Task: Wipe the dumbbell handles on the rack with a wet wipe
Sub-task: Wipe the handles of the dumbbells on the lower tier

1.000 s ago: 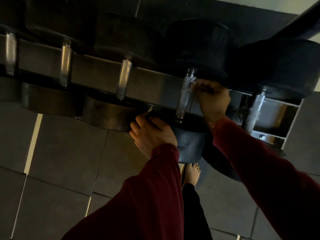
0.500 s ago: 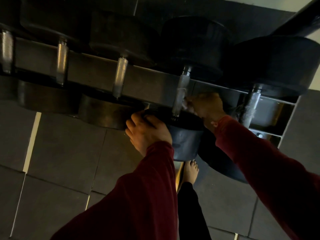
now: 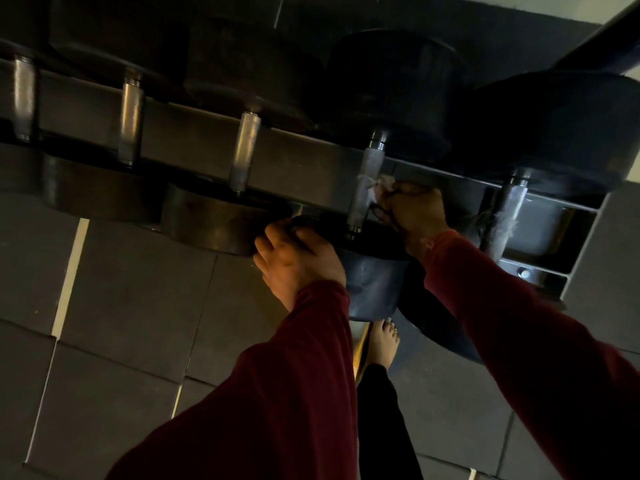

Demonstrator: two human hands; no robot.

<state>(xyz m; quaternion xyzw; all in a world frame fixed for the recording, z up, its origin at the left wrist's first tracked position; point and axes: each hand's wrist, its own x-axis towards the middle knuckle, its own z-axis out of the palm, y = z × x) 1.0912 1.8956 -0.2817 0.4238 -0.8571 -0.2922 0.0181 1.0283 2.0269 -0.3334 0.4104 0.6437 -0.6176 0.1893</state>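
A row of black dumbbells with knurled steel handles lies across a dark rack (image 3: pixel 304 161). My right hand (image 3: pixel 414 216) grips a white wet wipe (image 3: pixel 372 187) wrapped round the lower part of the fourth handle (image 3: pixel 369 168) from the left. My left hand (image 3: pixel 298 261) rests curled over the near head (image 3: pixel 374 282) of that same dumbbell. Other handles stand bare at the left (image 3: pixel 130 116) and middle (image 3: pixel 244 150). One more handle (image 3: pixel 507 213) is to the right of my right hand.
Dark rubber floor tiles (image 3: pixel 121 306) with pale seams lie under the rack. A bare foot (image 3: pixel 382 342) and a black trouser leg show below the near dumbbell head. The rack's right end frame (image 3: pixel 540 268) carries a bolt.
My right hand with the wipe slid down the handle from near the far head toward the near head. My left hand stayed on the near head.
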